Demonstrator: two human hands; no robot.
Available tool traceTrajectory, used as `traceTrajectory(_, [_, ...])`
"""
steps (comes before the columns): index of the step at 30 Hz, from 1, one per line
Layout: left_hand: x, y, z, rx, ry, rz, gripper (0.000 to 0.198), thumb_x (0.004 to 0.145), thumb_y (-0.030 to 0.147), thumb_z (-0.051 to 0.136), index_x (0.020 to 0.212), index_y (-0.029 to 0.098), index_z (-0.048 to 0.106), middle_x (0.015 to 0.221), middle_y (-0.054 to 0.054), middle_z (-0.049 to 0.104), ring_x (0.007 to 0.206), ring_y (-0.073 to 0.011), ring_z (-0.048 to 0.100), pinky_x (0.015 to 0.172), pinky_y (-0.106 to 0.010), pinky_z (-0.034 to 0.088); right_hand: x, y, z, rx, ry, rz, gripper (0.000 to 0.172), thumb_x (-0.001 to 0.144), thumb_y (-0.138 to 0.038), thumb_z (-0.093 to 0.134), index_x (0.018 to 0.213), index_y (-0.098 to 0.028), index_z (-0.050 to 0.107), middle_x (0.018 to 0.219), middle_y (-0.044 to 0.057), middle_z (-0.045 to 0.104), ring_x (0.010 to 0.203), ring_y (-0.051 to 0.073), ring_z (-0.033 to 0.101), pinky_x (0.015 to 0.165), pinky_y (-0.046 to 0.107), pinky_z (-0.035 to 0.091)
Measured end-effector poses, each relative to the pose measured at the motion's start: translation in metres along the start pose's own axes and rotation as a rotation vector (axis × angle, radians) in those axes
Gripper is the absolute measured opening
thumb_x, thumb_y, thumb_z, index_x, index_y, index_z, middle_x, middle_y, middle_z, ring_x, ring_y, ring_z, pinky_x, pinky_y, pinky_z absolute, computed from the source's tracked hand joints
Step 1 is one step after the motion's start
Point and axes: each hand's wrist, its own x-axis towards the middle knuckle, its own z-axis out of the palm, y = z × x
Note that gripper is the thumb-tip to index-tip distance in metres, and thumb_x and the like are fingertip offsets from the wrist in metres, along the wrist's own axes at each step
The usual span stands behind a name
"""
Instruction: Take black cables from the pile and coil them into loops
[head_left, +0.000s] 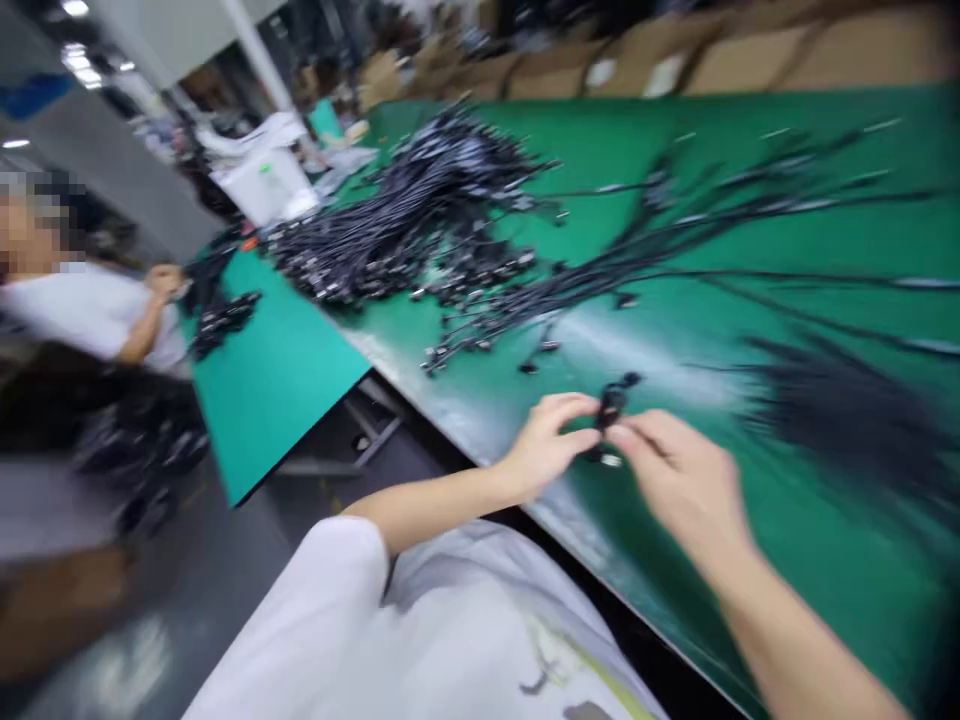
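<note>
Near the front edge of the green table, my left hand pinches a small coiled black cable between thumb and fingers. From the other side my right hand has its thumb and fingertips closed on the same cable, whose shiny metal end shows below. Just beyond my hands, loose black cables stretch across the table with their connectors toward the left. A dark bunch of thin black pieces, blurred, lies to the right.
A large heap of black cables covers the far left of the table, beside a white bin. Cardboard boxes line the back edge. At the left, a person in a white shirt stands by a lower green table with more cables.
</note>
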Motion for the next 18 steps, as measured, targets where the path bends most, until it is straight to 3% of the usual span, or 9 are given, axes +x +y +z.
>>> traceTrajectory(3, [-0.009,0.011,-0.013,0.290,0.007,0.201,0.029,0.079,0.019,0.060,0.105,0.022,0.071,0.106,-0.008,0.058,0.110,-0.0245,0.049,0.105,-0.043,0.036,0.000,0.005,0.001,0.580,-0.158,0.337,0.044,0.080,-0.059,0.049,0.076,-0.017,0.063,0.068,0.005,0.058,0.053,0.012,0.042,0.051,0.026,0.030])
traceTrajectory(5, [-0.011,0.010,-0.019,0.295,-0.122,0.262,0.029,0.084,0.024,0.056,0.108,0.021,0.070,0.097,-0.007,0.058,0.098,-0.0221,0.053,0.094,-0.038,0.042,-0.001,0.012,-0.001,0.714,-0.236,0.349,0.039,0.080,-0.053,0.054,0.075,-0.016,0.063,0.067,0.003,0.058,0.053,0.011,0.041,0.053,0.025,0.030])
traceTrajectory(9, [-0.020,0.014,-0.023,0.240,-0.423,0.240,0.038,0.095,0.037,0.043,0.092,0.017,0.075,0.082,-0.007,0.062,0.078,-0.0185,0.055,0.076,-0.031,0.043,-0.011,0.016,-0.015,0.392,-0.240,0.111,0.025,0.088,-0.027,0.054,0.067,-0.016,0.060,0.071,0.001,0.057,0.071,0.012,0.052,0.068,0.024,0.036])
traceTrajectory(12, [-0.024,0.015,-0.022,0.332,-0.599,0.184,0.041,0.093,0.044,0.046,0.085,0.018,0.077,0.076,-0.006,0.064,0.075,-0.0181,0.056,0.075,-0.030,0.042,-0.019,0.007,-0.022,0.164,-0.158,0.104,0.022,0.091,-0.021,0.052,0.071,-0.016,0.060,0.072,-0.001,0.054,0.071,0.011,0.050,0.067,0.023,0.034])
traceTrajectory(15, [-0.016,0.010,-0.016,0.211,-0.523,-0.069,0.049,0.089,0.057,0.048,0.084,0.016,0.076,0.079,-0.008,0.068,0.081,-0.0206,0.062,0.079,-0.031,0.046,-0.023,-0.009,-0.021,-0.028,-0.092,0.026,0.021,0.094,-0.022,0.051,0.076,-0.016,0.062,0.076,0.001,0.056,0.069,0.012,0.049,0.064,0.024,0.032])
traceTrajectory(18, [-0.001,0.006,-0.014,0.006,-0.421,-0.297,0.077,0.087,0.074,0.028,0.081,0.013,0.074,0.065,-0.008,0.065,0.070,-0.0213,0.063,0.073,-0.033,0.050,-0.027,-0.021,-0.010,-0.007,-0.129,-0.113,0.020,0.095,-0.021,0.049,0.082,-0.016,0.064,0.085,0.003,0.063,0.074,0.013,0.054,0.067,0.024,0.035])
